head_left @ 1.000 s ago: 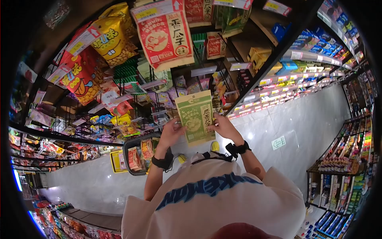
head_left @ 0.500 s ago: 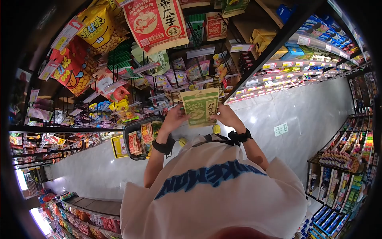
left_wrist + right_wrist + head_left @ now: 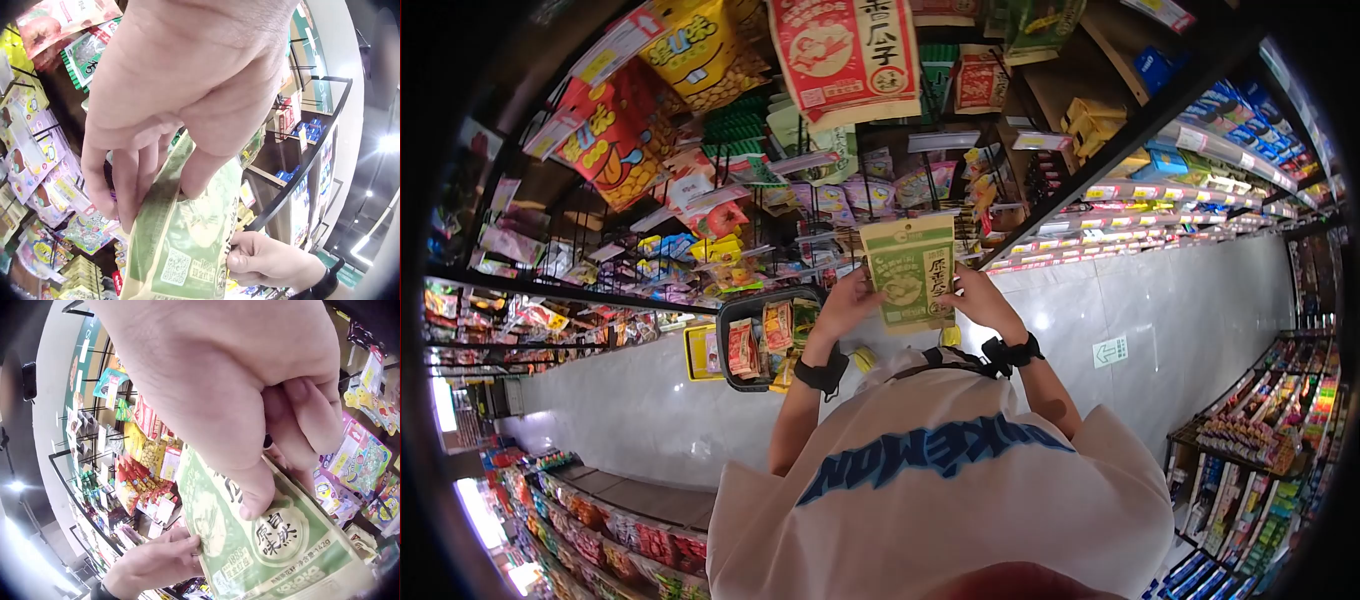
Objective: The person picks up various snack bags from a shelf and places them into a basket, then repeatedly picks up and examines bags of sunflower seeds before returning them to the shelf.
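A green bag of sunflower seeds (image 3: 908,265) is held in front of the chest, its printed front facing up toward the head view. My left hand (image 3: 852,300) pinches its left edge, the thumb (image 3: 199,176) on the front and the fingers behind. On the opposite edge my right hand (image 3: 988,303) grips it the same way, its thumb (image 3: 257,499) pressed near the round label. In the right wrist view the lower front of the bag (image 3: 306,550) shows, with "142g" printed on it.
Snack racks rise in front, with a large red seed bag (image 3: 845,60) and yellow snack bags (image 3: 700,50) hanging there. A dark shopping basket (image 3: 723,345) holding red packets stands at lower left, by a yellow container (image 3: 698,362). Grey floor (image 3: 1160,310) runs right.
The bag first tilted so its front looked shorter in the head view, then tipped back slightly. Both hands keep their grip. The head view has shifted a little.
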Demonstrator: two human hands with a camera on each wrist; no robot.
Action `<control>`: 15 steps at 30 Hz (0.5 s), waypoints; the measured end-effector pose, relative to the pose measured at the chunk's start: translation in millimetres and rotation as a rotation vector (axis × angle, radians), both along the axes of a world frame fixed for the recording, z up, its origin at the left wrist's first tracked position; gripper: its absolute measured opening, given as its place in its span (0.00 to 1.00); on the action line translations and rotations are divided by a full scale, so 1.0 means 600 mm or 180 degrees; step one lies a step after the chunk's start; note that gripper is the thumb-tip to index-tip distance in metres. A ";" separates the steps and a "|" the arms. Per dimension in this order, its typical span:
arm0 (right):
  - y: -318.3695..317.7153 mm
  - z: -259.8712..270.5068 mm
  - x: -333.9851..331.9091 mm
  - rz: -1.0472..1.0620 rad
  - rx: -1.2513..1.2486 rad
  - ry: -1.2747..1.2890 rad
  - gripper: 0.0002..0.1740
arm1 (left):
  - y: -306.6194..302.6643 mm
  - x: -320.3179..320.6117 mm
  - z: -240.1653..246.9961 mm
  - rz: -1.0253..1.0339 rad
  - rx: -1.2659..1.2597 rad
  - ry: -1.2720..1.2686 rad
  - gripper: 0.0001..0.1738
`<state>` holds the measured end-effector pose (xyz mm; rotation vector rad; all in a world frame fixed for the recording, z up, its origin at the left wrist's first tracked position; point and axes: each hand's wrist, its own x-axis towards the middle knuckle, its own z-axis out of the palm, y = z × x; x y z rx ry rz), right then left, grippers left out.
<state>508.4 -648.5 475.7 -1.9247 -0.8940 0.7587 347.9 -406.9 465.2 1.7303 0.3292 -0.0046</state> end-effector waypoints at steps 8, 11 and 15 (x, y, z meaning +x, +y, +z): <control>0.071 0.012 -0.007 0.0242 0.0101 -0.0189 0.25 | 0.054 -0.044 -0.013 0.0512 0.0003 -0.0472 0.24; 0.095 0.046 -0.029 0.0288 0.0275 0.0209 0.25 | 0.063 -0.061 0.025 0.0639 -0.0176 -0.0306 0.22; 0.116 0.016 -0.040 0.0398 0.0060 0.0226 0.24 | 0.089 -0.080 -0.025 0.0583 -0.0393 -0.0105 0.20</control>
